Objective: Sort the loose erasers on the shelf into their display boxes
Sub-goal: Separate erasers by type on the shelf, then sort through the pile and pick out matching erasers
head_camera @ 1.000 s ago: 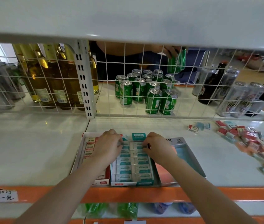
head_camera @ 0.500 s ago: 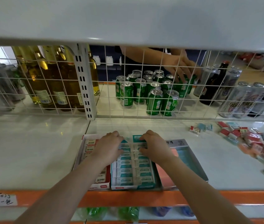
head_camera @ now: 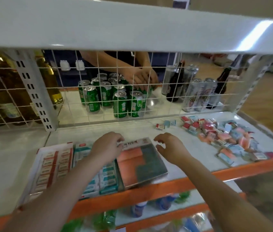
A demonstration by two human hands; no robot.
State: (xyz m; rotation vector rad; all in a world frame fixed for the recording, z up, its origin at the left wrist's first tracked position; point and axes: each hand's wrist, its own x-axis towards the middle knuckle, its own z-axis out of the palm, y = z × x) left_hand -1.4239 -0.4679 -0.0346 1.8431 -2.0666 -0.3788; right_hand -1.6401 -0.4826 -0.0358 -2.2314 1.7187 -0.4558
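Pink and blue loose erasers [head_camera: 229, 139] lie well off to your right, nearest your empty, half-curled right hand [head_camera: 169, 146]; your left hand [head_camera: 107, 146] rests curled on the boxes [head_camera: 99, 178].

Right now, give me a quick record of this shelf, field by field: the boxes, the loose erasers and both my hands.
red box: the red-label display box at left, rows filled
teal box: the teal-label display box in the middle, partly under the left arm
third box: the orange and dark display box at right, no erasers visible inside
loose erasers: pile on the shelf's right side, unsorted
left hand: at the third box's back edge, holding nothing
right hand: open, beside the third box's far corner
behind mesh: green cans
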